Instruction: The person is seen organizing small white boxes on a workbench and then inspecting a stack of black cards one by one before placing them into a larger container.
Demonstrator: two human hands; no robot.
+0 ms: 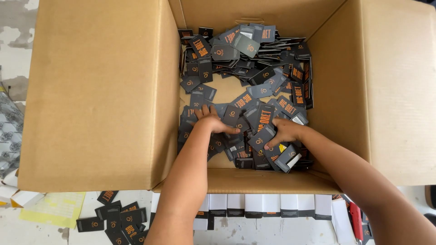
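Note:
A large open cardboard box (100, 100) holds a loose heap of dark grey card tags (254, 59) with orange print. Both my arms reach down into it. My left hand (212, 121) lies palm down on the tags at the near left of the heap, fingers spread and pressing on them. My right hand (282, 133) rests on the tags at the near right, fingers curled over a small bunch of dark tags (265, 136). A patch of bare box bottom (229, 90) shows between the far and near tags.
The box flaps stand open on the left (91, 45) and right (399, 90). In front of the box, more dark tags (120, 220) lie on the worn floor, beside a row of white cards (263, 205). A yellow sheet (54, 208) lies at lower left, a red object (356, 220) at lower right.

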